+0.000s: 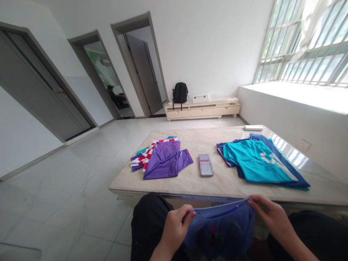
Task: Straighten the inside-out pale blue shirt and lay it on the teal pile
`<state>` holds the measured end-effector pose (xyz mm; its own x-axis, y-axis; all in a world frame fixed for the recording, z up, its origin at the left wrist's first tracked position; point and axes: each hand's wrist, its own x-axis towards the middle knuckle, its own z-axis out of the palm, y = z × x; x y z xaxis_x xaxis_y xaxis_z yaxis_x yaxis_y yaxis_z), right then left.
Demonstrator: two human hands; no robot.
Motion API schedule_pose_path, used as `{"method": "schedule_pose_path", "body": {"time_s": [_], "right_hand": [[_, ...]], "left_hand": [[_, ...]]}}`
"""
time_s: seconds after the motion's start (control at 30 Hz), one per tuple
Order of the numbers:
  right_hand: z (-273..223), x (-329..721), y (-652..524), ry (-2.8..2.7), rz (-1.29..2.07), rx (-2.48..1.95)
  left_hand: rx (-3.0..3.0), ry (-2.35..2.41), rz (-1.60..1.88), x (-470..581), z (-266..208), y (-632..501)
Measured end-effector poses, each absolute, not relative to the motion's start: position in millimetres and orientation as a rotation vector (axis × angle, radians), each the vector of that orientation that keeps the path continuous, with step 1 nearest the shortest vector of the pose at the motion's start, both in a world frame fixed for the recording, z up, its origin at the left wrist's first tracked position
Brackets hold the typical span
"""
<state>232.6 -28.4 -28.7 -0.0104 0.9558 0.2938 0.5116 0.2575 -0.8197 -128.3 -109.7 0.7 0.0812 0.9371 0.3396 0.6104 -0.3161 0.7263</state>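
Blue garment (221, 226) hangs stretched between left hand (175, 226) and right hand (272, 215), both pinching its top edge.

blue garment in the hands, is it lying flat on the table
No, the blue garment is held up by the left hand and right hand below the near edge of the table, over the lap.

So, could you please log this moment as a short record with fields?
left hand: grips the left end of the blue garment, fingers closed on its edge
right hand: grips the right end of the same edge
garment position: held over the lap, below the table edge
left pile: purple garment on top of a red-and-white one
right pile: teal shirt over dark blue ones
between piles: small blurred flat item
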Motion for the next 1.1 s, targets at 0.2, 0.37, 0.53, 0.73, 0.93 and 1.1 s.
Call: {"method": "schedule_pose_path", "body": {"time_s": [0.2,0.37,0.53,0.73,0.93,1.1], "right_hand": [[-24,222,-42,-1.676,0.709,-1.402],[-15,181,-69,-1.336,1.326,-1.377],[-13,135,-96,-0.937,1.805,-1.227],[-10,123,-99,-0.896,1.858,-1.207],[-28,127,-101,-0.794,1.931,-1.183],[-40,127,-102,-0.746,1.970,-1.211]], "left_hand": [[1.475,1.645,1.144,-123,1,-110],[1.107,1.483,1.185,-86,0,-107],[1.219,1.373,1.119,-48,-6,-114],[1.912,1.503,1.193,-48,-20,-123],[2.012,1.452,1.346,-52,-23,-122],[1.980,1.389,1.299,-52,-24,-122]]}}
